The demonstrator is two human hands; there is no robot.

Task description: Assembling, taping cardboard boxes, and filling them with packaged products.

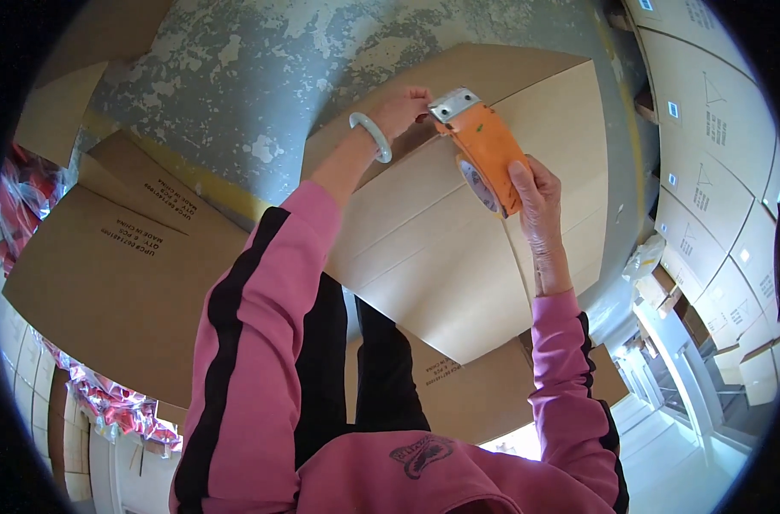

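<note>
My right hand (pixel 540 195) grips an orange tape dispenser (pixel 489 146) by its lower end, with the thumb along its side. A roll of tape (pixel 478 186) sits in the dispenser, and its metal head (pixel 456 106) points up and to the left. My left hand (pixel 405 113), with a pale bangle on the wrist, is right beside that head. Its fingers are curled closed; whatever they pinch is too small to make out. Below both hands is a large brown cardboard carton (pixel 441 244), its panels meeting along a seam.
Another brown cardboard piece (pixel 124 274) with printing lies at the left. Beyond it are red items in clear plastic (pixel 32 206). Stacked cartons (pixel 707 128) line the right side. The worn grey floor (pixel 236 77) has a yellow stripe (pixel 223 190).
</note>
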